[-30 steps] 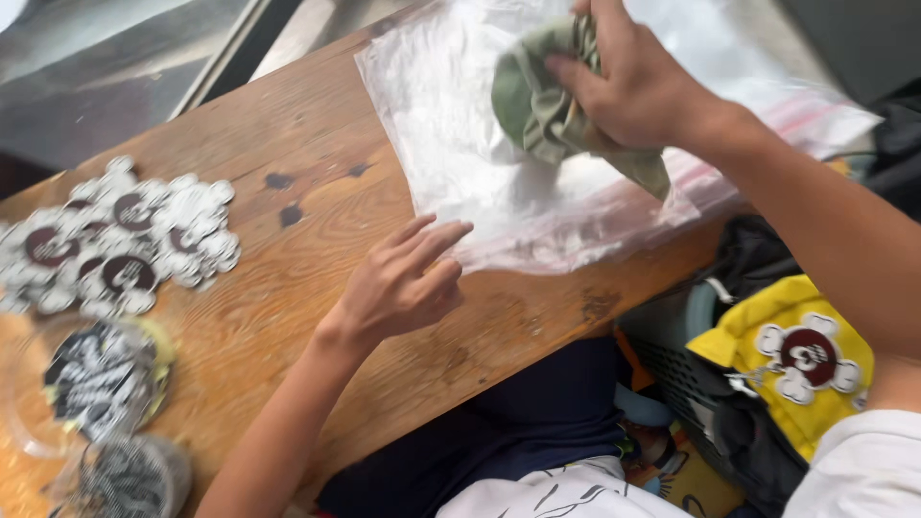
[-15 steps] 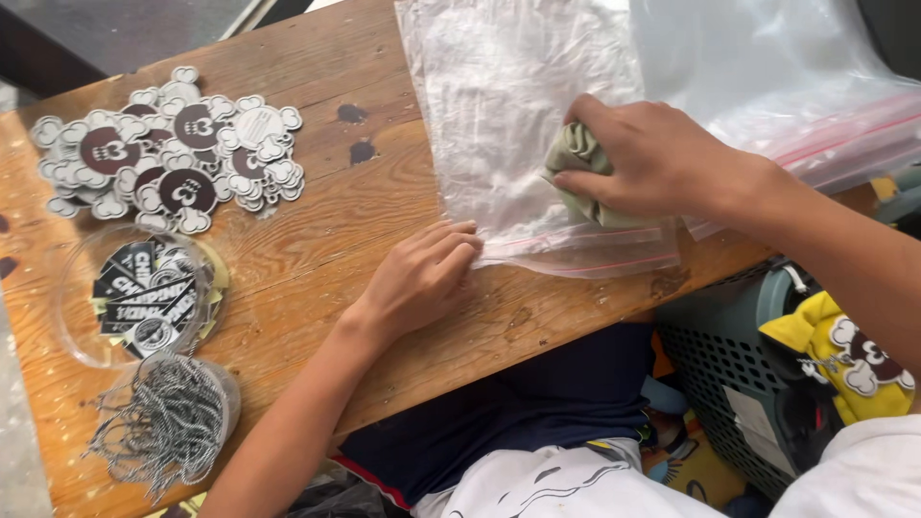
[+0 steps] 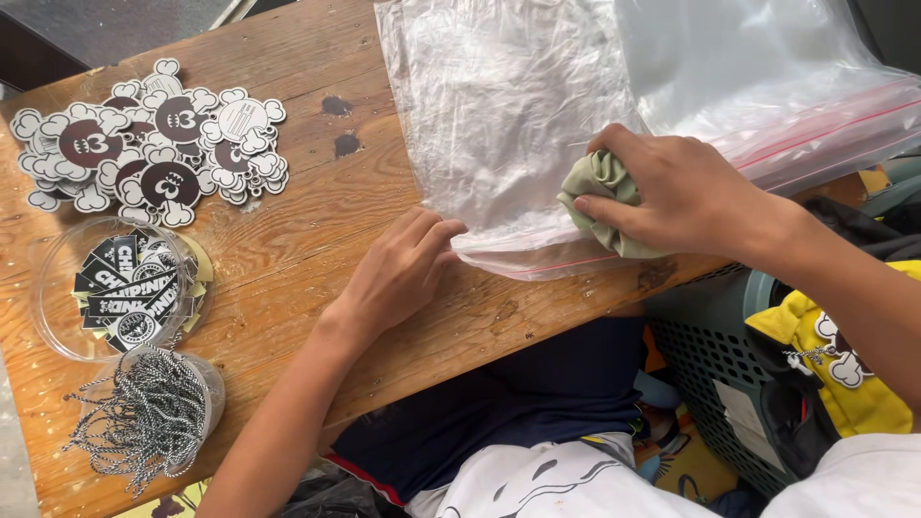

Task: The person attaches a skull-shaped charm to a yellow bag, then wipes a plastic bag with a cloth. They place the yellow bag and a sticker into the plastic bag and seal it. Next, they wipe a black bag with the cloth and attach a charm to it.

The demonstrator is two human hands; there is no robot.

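I am watching the right hand [image 3: 686,197] gripping a bunched green cloth [image 3: 600,197] on the clear zip bag [image 3: 499,115], mouth unsealed; left hand [image 3: 398,273] is pinning its edge, fingers flat.

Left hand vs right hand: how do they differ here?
The left hand lies flat and holds nothing, fingertips pressing the near edge of the clear plastic bag. The right hand is curled around a bunched green cloth, pressing it onto the bag. The left hand rests mostly on the wooden table; the right one sits over the bag. Both are bare and both touch the same bag.
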